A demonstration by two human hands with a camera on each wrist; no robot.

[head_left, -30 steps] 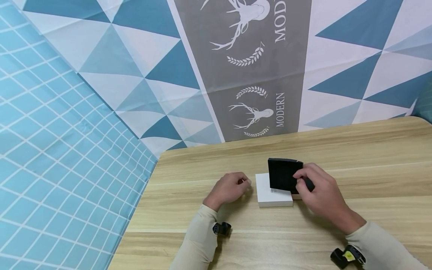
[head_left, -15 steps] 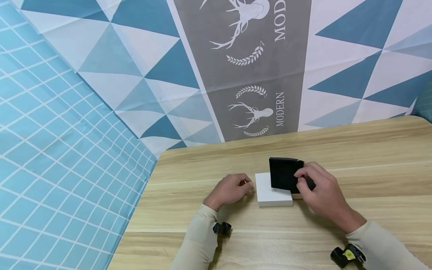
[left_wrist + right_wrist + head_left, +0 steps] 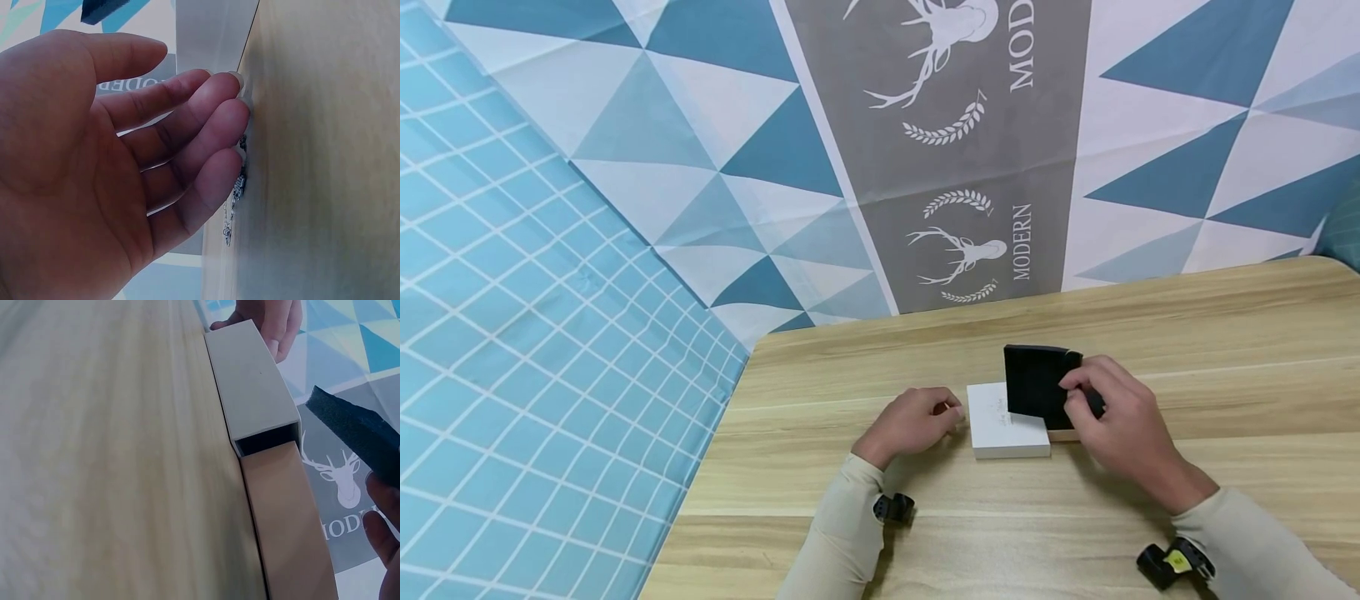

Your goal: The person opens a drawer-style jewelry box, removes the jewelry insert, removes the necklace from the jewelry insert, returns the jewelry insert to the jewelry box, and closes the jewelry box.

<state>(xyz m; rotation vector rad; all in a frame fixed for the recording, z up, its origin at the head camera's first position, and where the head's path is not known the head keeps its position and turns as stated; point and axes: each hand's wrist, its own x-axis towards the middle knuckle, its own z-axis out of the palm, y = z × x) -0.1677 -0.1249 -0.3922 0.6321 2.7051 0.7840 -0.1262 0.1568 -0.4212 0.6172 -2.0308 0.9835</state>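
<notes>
My right hand (image 3: pixel 1116 417) pinches a thin black foam pad (image 3: pixel 1036 379) by its right side, thumb against fingers. The pad stands tilted over a white slide-out box (image 3: pixel 1003 427) and covers part of its top. From the box's right end a tan drawer (image 3: pixel 287 506) sticks out; a dark gap shows at the sleeve's mouth in the right wrist view. My left hand (image 3: pixel 913 425) rests at the box's left side, fingers loosely bent, palm holding nothing, fingertips right at the white wall. In the left wrist view a silver chain (image 3: pixel 239 187) lies on the table beyond those fingertips.
The wooden table (image 3: pixel 1000 533) runs back to a patterned cloth wall (image 3: pixel 880 167). A blue gridded cloth (image 3: pixel 550 358) hangs along the left edge. Each forearm wears a black wrist camera, the left one (image 3: pixel 893 509) close over the tabletop.
My right hand and the foam pad have shifted slightly up and to the right, uncovering more of the box's printed top. My left fingertips have come a little closer to the box.
</notes>
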